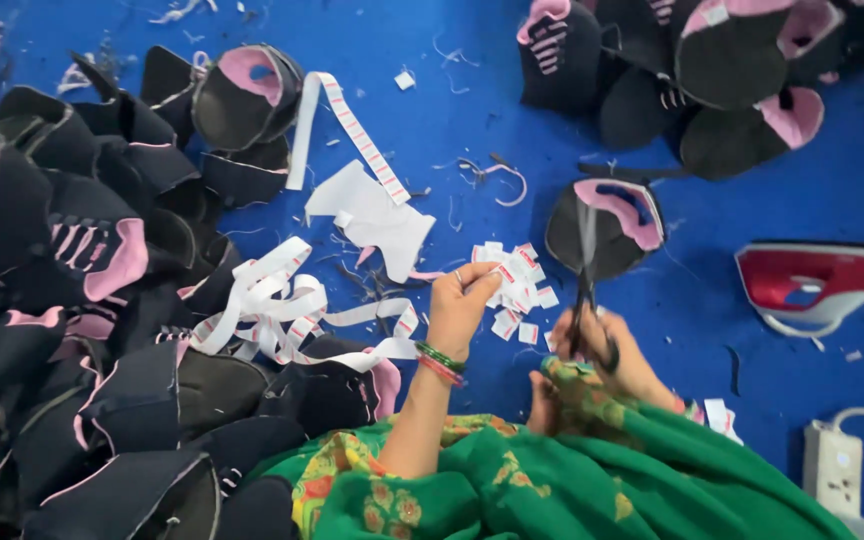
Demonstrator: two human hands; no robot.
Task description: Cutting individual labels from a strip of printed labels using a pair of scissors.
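Observation:
My left hand point(460, 305) pinches the end of a long white label strip with red marks point(282, 315), fingers closed on it beside a small heap of cut labels point(515, 285). My right hand point(597, 345) grips black scissors point(584, 270) with the blades pointing away from me, just right of the cut labels. A black shoe upper with pink lining point(607, 225) lies right behind the scissors on the blue surface point(432, 90). Green patterned cloth point(552, 480) covers my lap below both hands.
A big pile of black and pink shoe uppers point(62, 300) fills the left side; another group point(692, 70) sits at the top right. A red and white clothes iron point(817, 280) lies at the right, a white power strip point(837, 465) at the bottom right. Paper scraps and threads are scattered about.

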